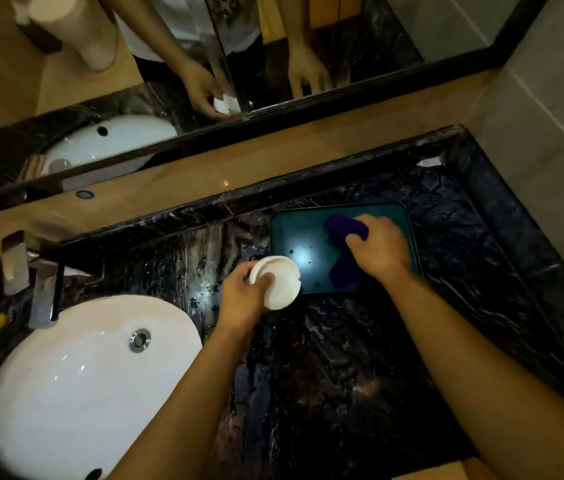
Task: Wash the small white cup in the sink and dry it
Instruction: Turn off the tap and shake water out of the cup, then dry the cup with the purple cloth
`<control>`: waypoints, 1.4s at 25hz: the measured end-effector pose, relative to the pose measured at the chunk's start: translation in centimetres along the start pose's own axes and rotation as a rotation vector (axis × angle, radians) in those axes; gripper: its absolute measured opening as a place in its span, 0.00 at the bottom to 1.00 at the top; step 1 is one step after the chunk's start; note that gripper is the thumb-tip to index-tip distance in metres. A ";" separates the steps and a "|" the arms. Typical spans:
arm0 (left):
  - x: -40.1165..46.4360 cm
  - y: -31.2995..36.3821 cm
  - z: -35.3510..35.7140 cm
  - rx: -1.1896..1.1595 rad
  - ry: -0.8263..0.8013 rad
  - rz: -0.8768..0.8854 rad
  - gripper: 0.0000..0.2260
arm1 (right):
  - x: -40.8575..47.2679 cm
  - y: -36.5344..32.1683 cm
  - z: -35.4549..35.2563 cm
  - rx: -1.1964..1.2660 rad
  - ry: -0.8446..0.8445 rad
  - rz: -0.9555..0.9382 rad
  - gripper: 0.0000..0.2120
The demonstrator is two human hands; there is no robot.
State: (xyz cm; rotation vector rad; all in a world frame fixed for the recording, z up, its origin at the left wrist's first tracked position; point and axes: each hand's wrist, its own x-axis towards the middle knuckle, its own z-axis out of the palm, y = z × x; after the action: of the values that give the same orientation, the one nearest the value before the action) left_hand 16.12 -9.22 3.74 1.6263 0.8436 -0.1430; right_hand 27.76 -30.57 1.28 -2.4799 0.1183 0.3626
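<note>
So we've got the small white ceramic cup pinched in our left hand, thumb on its rim, tipped over the black marble counter. Our right hand curls its fingers round the purple cloth in the dark green tray. Best bet, we'd say: bunch the cloth, wipe inside first, turning the cup slowly.

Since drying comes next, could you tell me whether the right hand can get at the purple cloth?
Probably yes: the right hand is already touching the purple cloth on the green tray, nothing blocking it.
</note>
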 end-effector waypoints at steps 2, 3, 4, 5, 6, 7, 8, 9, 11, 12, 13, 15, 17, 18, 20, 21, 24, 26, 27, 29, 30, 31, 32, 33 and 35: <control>-0.1 -0.2 -0.8 -0.002 0.015 0.008 0.07 | -1.8 -1.4 -0.2 0.270 0.007 0.004 0.09; 0.0 -0.5 -1.3 -0.003 0.024 0.004 0.07 | -3.1 -2.7 0.0 0.415 -0.003 0.010 0.07; 0.0 -0.8 -1.9 -0.009 0.029 -0.008 0.07 | -4.4 -4.1 0.3 0.551 -0.028 -0.005 0.07; -0.2 -0.9 -2.6 -0.009 0.029 -0.015 0.07 | -5.7 -5.4 0.8 0.667 -0.071 -0.053 0.07; -0.4 -1.0 -3.5 -0.001 0.021 -0.003 0.07 | -7.0 -6.6 1.5 0.751 -0.124 -0.118 0.08; -0.8 -1.1 -4.4 0.011 -0.005 0.028 0.06 | -8.2 -7.8 2.4 0.794 -0.178 -0.190 0.10; -1.1 -1.2 -5.4 0.018 -0.045 0.068 0.06 | -9.2 -8.9 3.3 0.788 -0.218 -0.260 0.13; -1.4 -1.2 -6.5 0.021 -0.089 0.106 0.06 | -10.1 -10.0 4.4 0.723 -0.244 -0.325 0.16; -2.0 -1.0 -8.8 0.029 -0.155 0.121 0.10 | -11.8 -11.9 6.3 0.474 -0.291 -0.423 0.23; -2.3 -1.1 -10.4 0.044 -0.178 0.127 0.13 | -12.9 -13.1 7.3 0.364 -0.327 -0.437 0.26; -2.6 -1.3 -12.3 0.067 -0.198 0.145 0.16 | -13.9 -14.4 8.2 0.331 -0.377 -0.425 0.29; -3.3 -2.1 -16.3 0.102 -0.237 0.200 0.19 | -16.1 -16.8 9.8 0.360 -0.464 -0.408 0.32; -4.3 -3.1 -20.9 0.112 -0.276 0.250 0.20 | -18.7 -19.3 12.0 0.296 -0.468 -0.416 0.33; -4.6 -3.8 -23.0 0.124 -0.285 0.257 0.19 | -20.1 -20.4 13.2 0.269 -0.451 -0.398 0.33; -5.3 -5.5 -27.4 0.124 -0.276 0.245 0.16 | -23.4 -22.7 16.4 0.254 -0.412 -0.347 0.30; -5.7 -6.5 -29.8 0.115 -0.247 0.234 0.15 | -25.3 -24.0 18.3 0.268 -0.396 -0.326 0.28; -6.6 -9.3 -35.0 0.017 -0.048 0.173 0.11 | -30.1 -27.3 23.1 0.332 -0.306 -0.268 0.22; -7.3 -10.7 -36.1 -0.138 0.151 0.123 0.09 | -32.2 -29.6 25.4 0.383 -0.209 -0.174 0.20; -7.8 -11.1 -36.0 -0.240 0.249 0.093 0.09 | -33.0 -30.6 26.3 0.437 -0.176 -0.100 0.19; -8.7 -11.6 -35.9 -0.399 0.403 0.060 0.07 | -34.8 -32.4 28.1 0.590 -0.158 0.079 0.18; -9.0 -11.8 -36.0 -0.398 0.432 0.059 0.07 | -35.5 -32.9 28.7 0.658 -0.153 0.157 0.19; -9.1 -11.9 -36.3 -0.350 0.418 0.065 0.06 | -36.1 -33.0 28.9 0.691 -0.135 0.196 0.19; -9.0 -11.9 -36.8 -0.264 0.365 0.080 0.06 | -36.2 -32.8 28.8 0.675 -0.113 0.188 0.19; -8.9 -12.0 -37.5 -0.162 0.285 0.101 0.07 | -36.1 -32.5 28.3 0.624 -0.111 0.132 0.19; -8.3 -11.9 -39.4 0.017 0.078 0.135 0.06 | -35.3 -31.7 26.5 0.419 -0.198 -0.054 0.20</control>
State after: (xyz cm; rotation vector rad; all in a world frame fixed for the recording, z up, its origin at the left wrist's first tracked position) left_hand -10.98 22.53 8.59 1.7080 0.7907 0.0080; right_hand -6.80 10.62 9.14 -2.0194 0.0399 0.5028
